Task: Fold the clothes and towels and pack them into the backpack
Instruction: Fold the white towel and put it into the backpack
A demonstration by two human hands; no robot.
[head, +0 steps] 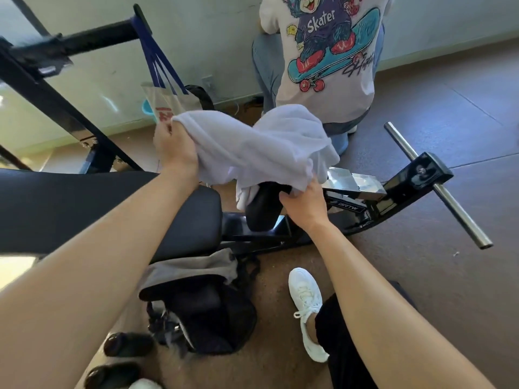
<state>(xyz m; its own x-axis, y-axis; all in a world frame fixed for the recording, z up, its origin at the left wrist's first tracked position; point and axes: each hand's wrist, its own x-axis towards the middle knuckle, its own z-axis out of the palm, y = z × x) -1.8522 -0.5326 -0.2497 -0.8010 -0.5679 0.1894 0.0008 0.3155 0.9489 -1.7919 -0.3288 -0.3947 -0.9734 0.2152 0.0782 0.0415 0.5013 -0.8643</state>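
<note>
Two grips on one white towel [252,144] — my left hand [175,148] clutches its upper edge, my right hand [304,202] its lower.

Brown floor [421,276] and black padded bench [84,209]
On floor, lower centre: black backpack [213,318] with grey cloth [196,269] on top, white shoe [306,299] near at right; over bench's end pad [262,211], centre of frame: white towel [252,147] partly draped.

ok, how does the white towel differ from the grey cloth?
Colour: the towel is white, the cloth grey. Support: left hand and right hand hold the towel up over the bench; the cloth lies untouched across the backpack on the floor. Both are rumpled, not folded.
</note>
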